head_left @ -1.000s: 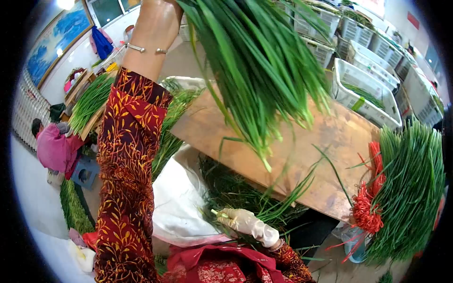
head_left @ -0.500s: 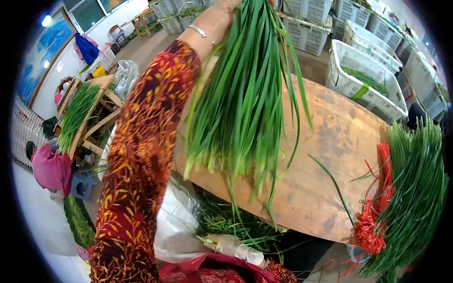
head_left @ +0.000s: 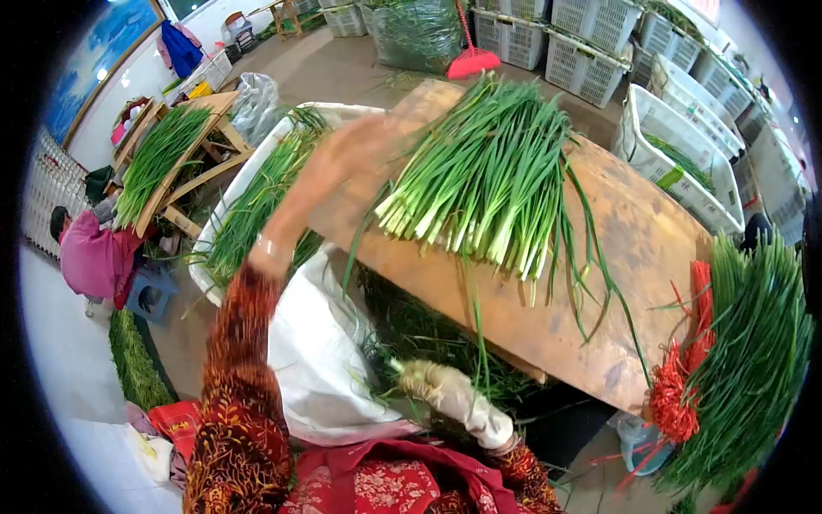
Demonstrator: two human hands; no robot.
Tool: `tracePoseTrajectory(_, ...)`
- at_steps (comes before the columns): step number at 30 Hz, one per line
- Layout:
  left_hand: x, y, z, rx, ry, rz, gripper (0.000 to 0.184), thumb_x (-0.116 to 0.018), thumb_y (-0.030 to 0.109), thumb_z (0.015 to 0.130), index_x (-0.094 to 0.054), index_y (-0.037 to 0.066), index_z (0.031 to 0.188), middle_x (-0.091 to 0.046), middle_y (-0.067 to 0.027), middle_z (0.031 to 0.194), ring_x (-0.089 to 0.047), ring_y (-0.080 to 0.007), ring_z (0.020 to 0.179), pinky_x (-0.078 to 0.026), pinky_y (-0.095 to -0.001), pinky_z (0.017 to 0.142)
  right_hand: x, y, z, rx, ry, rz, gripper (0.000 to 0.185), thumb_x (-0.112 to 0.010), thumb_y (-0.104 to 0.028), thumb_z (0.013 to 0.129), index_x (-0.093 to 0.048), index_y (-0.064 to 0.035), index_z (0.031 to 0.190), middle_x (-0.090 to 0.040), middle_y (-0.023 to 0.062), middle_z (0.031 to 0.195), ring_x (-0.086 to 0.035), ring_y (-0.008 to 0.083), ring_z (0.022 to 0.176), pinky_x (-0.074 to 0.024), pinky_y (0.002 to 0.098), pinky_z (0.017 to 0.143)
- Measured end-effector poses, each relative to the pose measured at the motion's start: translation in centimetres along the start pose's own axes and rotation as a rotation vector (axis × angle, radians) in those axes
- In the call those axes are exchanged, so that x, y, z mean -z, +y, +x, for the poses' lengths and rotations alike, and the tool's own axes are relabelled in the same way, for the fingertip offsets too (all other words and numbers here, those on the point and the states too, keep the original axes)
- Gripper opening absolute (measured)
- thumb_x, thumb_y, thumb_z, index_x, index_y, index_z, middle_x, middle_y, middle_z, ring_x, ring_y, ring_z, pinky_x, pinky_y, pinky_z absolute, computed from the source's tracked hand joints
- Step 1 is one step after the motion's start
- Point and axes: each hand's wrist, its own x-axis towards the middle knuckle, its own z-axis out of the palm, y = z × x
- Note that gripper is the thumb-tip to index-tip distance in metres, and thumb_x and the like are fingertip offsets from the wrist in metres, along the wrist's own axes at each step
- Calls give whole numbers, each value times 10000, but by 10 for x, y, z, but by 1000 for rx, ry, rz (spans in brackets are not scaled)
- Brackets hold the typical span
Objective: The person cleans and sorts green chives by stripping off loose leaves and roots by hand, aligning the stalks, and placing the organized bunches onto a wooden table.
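A loose bunch of long green stalks (head_left: 492, 171) lies on the wooden board (head_left: 634, 231), pale ends toward me. Just left of it is my left hand (head_left: 347, 158), bare and blurred, over the board's left end; its fingers are smeared. My right hand (head_left: 445, 396), in a dirty pale glove, is closed below the board's near edge, with a short pale stalk end (head_left: 396, 366) poking from its fingers. Darker loose greens (head_left: 411, 325) lie beside it. Red ties (head_left: 676, 394) hang at the board's right end, against a big upright green bundle (head_left: 749, 351).
A white tub (head_left: 218, 201) of greens and a white sheet (head_left: 312, 351) are at the left. Beyond them a person in pink (head_left: 94, 257) is beside a wooden rack (head_left: 184, 163). White crates (head_left: 586, 68) and a red broom (head_left: 473, 62) stand behind the board.
The bunch, earlier hanging from my raised left hand, now lies on the board. My left hand has let go of it and moved down and left. My right hand stays low near the greens.
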Motion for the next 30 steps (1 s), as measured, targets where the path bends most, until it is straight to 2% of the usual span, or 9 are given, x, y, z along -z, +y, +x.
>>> tracePoseTrajectory(2, -23, -10, -97, 78, 106, -697, 501, -486, 200, 866, -313, 43, 1309, -415, -132, 1287, -459, -230, 1147, -402, -360, 926, 5, -38, 3, 147, 143, 224, 327, -531, -286, 876, -545, -66, 1117, -565, 18, 854, -512, 97, 780, -425, 224, 733)
tracePoseTrajectory(4, -53, -18, -141, 103, 87, -553, 678, -594, 302, 790, -266, 75, 1339, -390, -139, 1311, -432, -287, 1166, -415, -366, 907, 8, -90, 6, 195, 240, 374, 249, -508, -266, 892, -551, -29, 952, -549, -6, 861, -490, 88, 742, -416, 232, 740)
tracePoseTrajectory(6, -92, 3, -175, 0, 84, -322, 750, -642, 325, 758, -251, 77, 1349, -390, -145, 1312, -427, -301, 1164, -414, -350, 904, 2, -116, 14, 371, 248, 539, 251, -499, -255, 899, -528, -30, 1006, -520, -1, 823, -475, 77, 745, -407, 212, 693)
tracePoseTrajectory(8, -115, -26, -199, 338, 108, -82, 681, -625, 299, 787, -294, 48, 1326, -487, -141, 1209, -500, -250, 1070, -415, -319, 890, 1, -133, 17, 292, 210, 539, 256, -502, -240, 897, -521, -26, 1036, -547, 10, 866, -502, 88, 792, -407, 212, 744)
tracePoseTrajectory(10, -124, 8, -192, 222, 142, -268, 486, -555, 300, 855, -417, 27, 1231, -605, -74, 866, -576, -137, 786, -470, -274, 729, 3, -134, 27, 322, 286, 483, 287, -474, -283, 904, -536, -42, 1048, -575, 38, 923, -525, 115, 845, -410, 234, 792)
tracePoseTrajectory(13, -124, 26, -198, 311, 115, -593, 297, -489, 287, 897, -481, 57, 1085, -589, -63, 766, -512, -84, 563, -445, -218, 532, 30, -124, 20, 247, 454, 357, 492, -373, -457, 899, -541, -45, 1110, -573, 57, 1033, -521, 154, 899, -397, 291, 828)
tracePoseTrajectory(20, -124, 22, -204, 305, 51, -759, 286, -474, 251, 904, -458, 58, 1115, -614, -117, 831, -547, -116, 587, -445, -216, 547, 45, -87, -10, 272, 472, 313, 354, -483, -326, 890, -545, -41, 1091, -556, 2, 880, -480, 51, 591, -356, 174, 491)
tracePoseTrajectory(26, -125, 31, -202, 247, 31, -674, 301, -491, 231, 894, -460, 57, 1137, -626, -124, 898, -587, -126, 642, -469, -241, 601, 33, -116, -11, 203, 259, 431, 309, -654, -185, 795, -547, -39, 1046, -573, -4, 905, -518, 75, 854, -408, 195, 737)
tracePoseTrajectory(30, -124, 26, -205, 265, 28, -591, 310, -494, 221, 893, -469, 43, 1145, -626, -120, 944, -602, -134, 691, -476, -258, 672, 43, -122, 0, 99, 241, 399, 183, -646, -156, 799, -576, -55, 934, -554, -30, 792, -500, 49, 703, -404, 182, 610)
